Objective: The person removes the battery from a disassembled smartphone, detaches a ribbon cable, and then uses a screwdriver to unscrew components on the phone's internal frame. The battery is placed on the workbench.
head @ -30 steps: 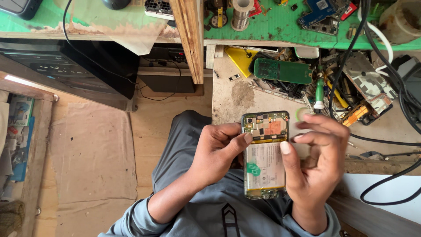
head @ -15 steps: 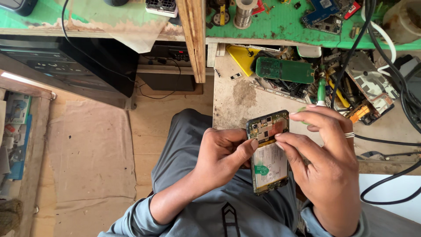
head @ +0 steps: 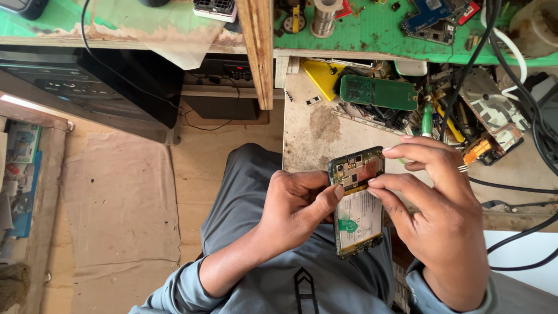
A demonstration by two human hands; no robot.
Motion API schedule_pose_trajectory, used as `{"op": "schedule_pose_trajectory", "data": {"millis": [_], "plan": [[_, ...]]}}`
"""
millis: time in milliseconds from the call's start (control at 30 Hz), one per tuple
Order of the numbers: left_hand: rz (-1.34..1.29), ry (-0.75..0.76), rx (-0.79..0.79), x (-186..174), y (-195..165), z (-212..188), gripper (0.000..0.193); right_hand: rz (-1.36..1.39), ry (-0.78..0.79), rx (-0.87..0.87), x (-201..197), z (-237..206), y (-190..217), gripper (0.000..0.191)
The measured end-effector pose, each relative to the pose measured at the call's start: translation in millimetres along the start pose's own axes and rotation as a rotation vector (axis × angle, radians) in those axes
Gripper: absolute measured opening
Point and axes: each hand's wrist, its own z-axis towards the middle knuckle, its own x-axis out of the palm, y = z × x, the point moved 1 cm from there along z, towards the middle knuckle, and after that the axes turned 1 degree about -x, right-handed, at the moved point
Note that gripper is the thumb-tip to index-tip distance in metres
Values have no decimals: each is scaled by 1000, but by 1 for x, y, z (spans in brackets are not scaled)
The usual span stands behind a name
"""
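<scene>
The left hand [head: 293, 203] is gripping the slim opened phone with its back cover off [head: 357, 200] above the lap, battery and board bared; the right hand [head: 433, 212] is pinching at its upper board, so the disassembly looks partway done

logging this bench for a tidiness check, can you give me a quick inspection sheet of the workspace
surface: worn work board, stained, bare patch near the hands
job's things: opened phone, back cover off, battery and board showing
clutter: green circuit board, yellow plastic piece, loose parts
hands: left hand grips the phone's side; right hand pinches its upper part
cables: black cables run across the right side
surroundings: green shelf above, cloth-covered floor on the left
</scene>
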Motion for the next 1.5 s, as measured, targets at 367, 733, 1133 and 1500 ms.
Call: {"op": "schedule_pose_trajectory", "data": {"millis": [367, 733, 1133, 1500], "plan": [[95, 13, 80, -4, -3, 3, 30, -38, -110, -23, 8, -5, -1, 20], [89, 11, 71, -2, -2, 1, 25, 66, -224, -3, 26, -28, -15, 19], [137, -9, 51, 2, -1, 0, 26, -46, -33, -33, 5, -15, -6, 21], [164, -26, 59, 5, -1, 1, 27, 111, 149, 55, 1, -4, -22, 21]]}}
